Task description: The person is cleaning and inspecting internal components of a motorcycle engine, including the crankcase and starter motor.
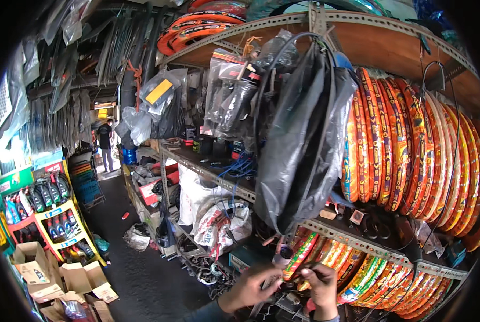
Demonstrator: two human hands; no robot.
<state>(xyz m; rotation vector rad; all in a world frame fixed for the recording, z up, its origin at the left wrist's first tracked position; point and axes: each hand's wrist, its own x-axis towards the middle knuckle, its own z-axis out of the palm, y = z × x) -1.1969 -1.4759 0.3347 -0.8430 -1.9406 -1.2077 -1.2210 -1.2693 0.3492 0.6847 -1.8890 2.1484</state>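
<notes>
My left hand [254,286] comes in from the lower edge with its fingers curled together, so what they hold, if anything, is hidden. To its right, my right hand [320,285] is closed with thumb and forefinger pinched; anything in that pinch is too small to name. A narrow gap parts the two hands. Just above the left fingertips shows a small cylindrical thing with a dark round top [285,252]; whether I touch it I cannot tell. Behind the hands, wrapped tires [352,268] in orange, green and red stand on the lower shelf.
A black plastic bag [307,139] hangs from the metal shelf rack [234,185]. More wrapped tires [395,145] fill the upper right. White sacks [221,222] lie below the middle shelf. At left stand a yellow bottle rack [68,228] and cardboard boxes [38,271]. A person [105,142] stands far back in the aisle.
</notes>
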